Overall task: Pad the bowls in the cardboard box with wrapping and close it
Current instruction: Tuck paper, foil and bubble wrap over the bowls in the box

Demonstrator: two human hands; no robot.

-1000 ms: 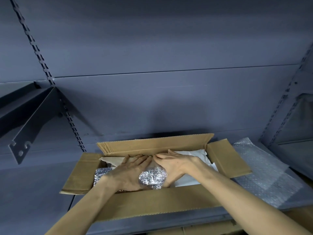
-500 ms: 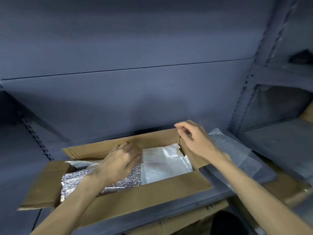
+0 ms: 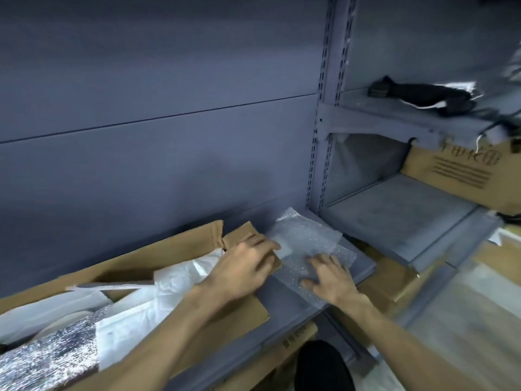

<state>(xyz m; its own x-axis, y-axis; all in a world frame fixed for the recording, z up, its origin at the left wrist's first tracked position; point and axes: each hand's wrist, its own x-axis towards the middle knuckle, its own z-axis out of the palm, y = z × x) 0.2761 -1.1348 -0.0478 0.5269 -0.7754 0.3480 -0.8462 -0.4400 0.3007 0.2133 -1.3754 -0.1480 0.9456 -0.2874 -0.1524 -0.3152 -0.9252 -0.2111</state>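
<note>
Both hands have left the wrapping inside the box [image 3: 135, 266] and swung to the lower middle of the frame, where a sheet of bubble wrap [image 3: 307, 244] is lying on the shelf [image 3: 363, 266] just beside the box's right end flap [image 3: 245, 235]. That is suggesting another layer of padding is being fetched, so closing is still some way off. The right hand [image 3: 329, 277] is lying flat on the bubble wrap, fingers spread and nearly straight, pressing it without gripping. The left hand [image 3: 245, 266] is resting over the flap with fingers loosely bent, fingertips reaching the sheet's near edge; whether this grip is pinching the sheet I cannot tell through the blur. The box is sitting open at the lower left, holding white wrapping [image 3: 174, 289] and a silver foil pad [image 3: 48, 359]; the bowls themselves are hidden beneath.
</note>
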